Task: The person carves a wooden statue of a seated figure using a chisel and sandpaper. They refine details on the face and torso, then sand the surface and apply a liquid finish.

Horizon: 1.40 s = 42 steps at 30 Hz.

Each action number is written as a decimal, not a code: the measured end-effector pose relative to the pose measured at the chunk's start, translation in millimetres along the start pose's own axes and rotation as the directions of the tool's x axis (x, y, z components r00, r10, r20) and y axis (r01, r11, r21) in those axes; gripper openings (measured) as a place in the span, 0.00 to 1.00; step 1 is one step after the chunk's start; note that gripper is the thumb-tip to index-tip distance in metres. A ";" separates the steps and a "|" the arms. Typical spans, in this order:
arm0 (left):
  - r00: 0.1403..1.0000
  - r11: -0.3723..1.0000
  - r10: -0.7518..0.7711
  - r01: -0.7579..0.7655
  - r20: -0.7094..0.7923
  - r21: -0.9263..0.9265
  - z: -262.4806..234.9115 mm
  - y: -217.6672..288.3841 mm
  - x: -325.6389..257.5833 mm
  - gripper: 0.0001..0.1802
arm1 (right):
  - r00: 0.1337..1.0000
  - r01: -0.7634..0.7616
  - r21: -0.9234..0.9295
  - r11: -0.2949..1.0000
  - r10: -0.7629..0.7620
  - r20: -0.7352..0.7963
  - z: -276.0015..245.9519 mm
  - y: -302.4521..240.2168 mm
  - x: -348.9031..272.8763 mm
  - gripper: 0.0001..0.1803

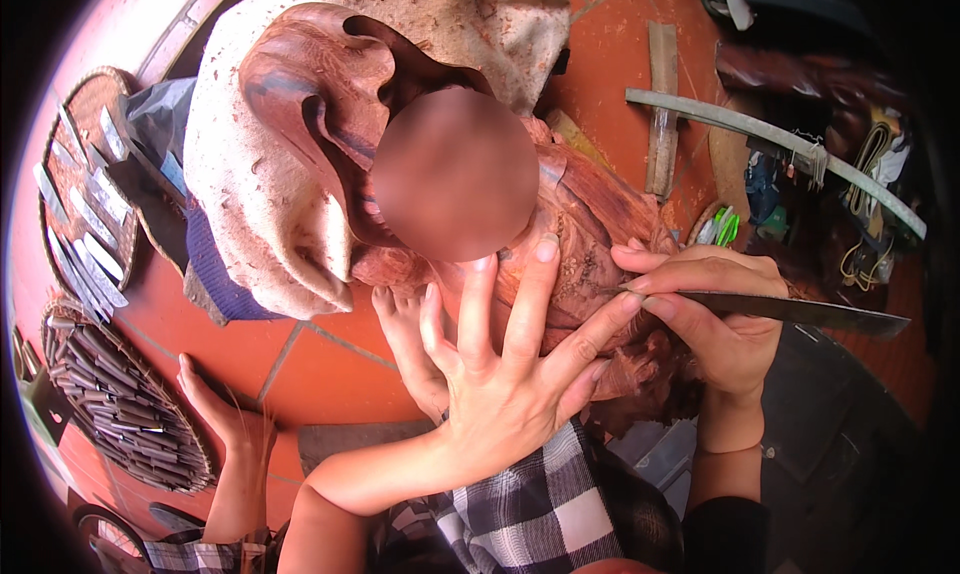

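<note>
A large reddish-brown wooden carving (320,84) lies across my lap and the floor, partly resting on a dusty cloth sack (250,194). My left hand (510,364) lies flat on the carving with fingers spread, holding nothing. My right hand (710,314) grips a long dark carving chisel (800,312), its tip set against the wood next to my left fingertips. My bare feet (405,344) show beneath the carving. A blurred round patch covers part of the carving.
On the red tiled floor (330,364) at the left, woven trays (130,404) hold several chisels, with more metal blades (85,224) above. A long curved metal bar (770,134) and a wooden strip (662,104) lie at the upper right. Checked cloth (540,504) covers my lap.
</note>
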<state>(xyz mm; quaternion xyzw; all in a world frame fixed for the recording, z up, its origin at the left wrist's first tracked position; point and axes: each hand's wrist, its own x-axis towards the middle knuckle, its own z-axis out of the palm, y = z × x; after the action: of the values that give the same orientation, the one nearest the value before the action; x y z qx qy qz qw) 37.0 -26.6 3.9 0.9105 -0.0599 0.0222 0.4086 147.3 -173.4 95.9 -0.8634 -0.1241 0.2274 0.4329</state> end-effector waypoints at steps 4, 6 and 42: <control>0.999 1.000 0.004 -0.003 0.054 -0.026 -4.5 -3.6 -4.9 0.25 | 0.998 0.008 -0.017 1.000 -0.007 0.055 -2.8 -2.5 1.4 0.07; 1.000 1.000 -0.003 0.003 0.019 -0.010 0.2 -3.3 0.0 0.25 | 0.999 -0.030 -0.010 0.999 0.031 0.032 -1.5 -4.6 1.8 0.07; 0.997 0.996 0.003 0.004 0.079 -0.093 -7.7 -4.6 0.8 0.28 | 0.999 0.049 0.002 0.999 -0.049 0.023 -0.2 7.2 -4.6 0.06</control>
<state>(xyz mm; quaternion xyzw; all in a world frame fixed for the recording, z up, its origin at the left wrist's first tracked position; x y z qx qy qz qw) 38.4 -17.8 5.7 0.8907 -0.0768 -0.0169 0.4478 143.5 -179.6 91.6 -0.8570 -0.1501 0.2268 0.4376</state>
